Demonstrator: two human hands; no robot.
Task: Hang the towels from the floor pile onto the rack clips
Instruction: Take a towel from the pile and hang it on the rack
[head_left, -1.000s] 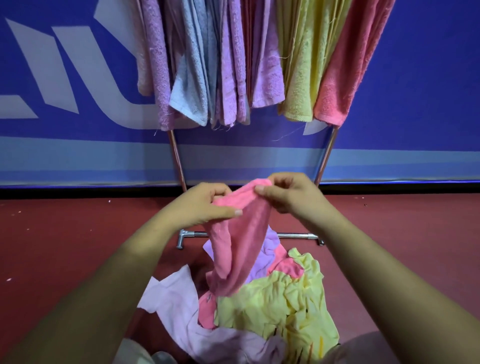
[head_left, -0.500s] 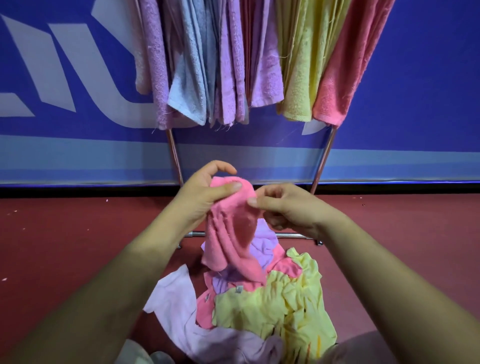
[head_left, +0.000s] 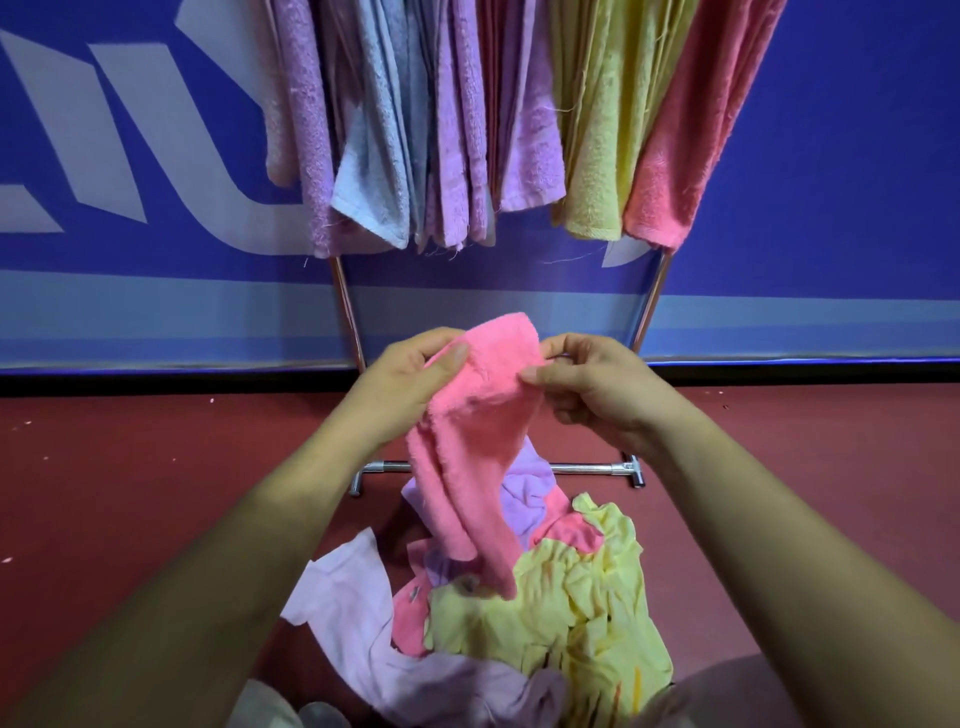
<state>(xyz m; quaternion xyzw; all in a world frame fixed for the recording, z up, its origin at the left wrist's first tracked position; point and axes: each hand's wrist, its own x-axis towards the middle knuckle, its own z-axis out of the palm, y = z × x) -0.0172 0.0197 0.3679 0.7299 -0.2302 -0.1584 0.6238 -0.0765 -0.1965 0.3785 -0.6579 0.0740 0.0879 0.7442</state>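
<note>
the pink towel (head_left: 467, 467) is up off the floor, held in front of the rack (head_left: 347, 312) and above the pile (head_left: 576, 603). the left hand (head_left: 410, 387) pinches its top left edge between thumb and curled fingers; the right hand (head_left: 597, 397) pinches the top right edge the same way. both hands are closed on the cloth and neither is free.

the short top edge runs left to right between the hands, roughly along the rack's width. the long axis hangs down from it, drifting a little right, and its tail end is just over the yellow cloth in the pile. the clips do not show. they likely lie above the top of the view, so the towel would have to go up and forward. the hands sit level, about equally near the rack, between its uprights.

counts: one towel in hand, two hands on it, two uprights and one foot bar (head_left: 587, 469) in view. the hung towels (head_left: 374, 156) overlap in lilac, blue, yellow and pink folds, so i cannot count them. the pile cannot be counted either.
</note>
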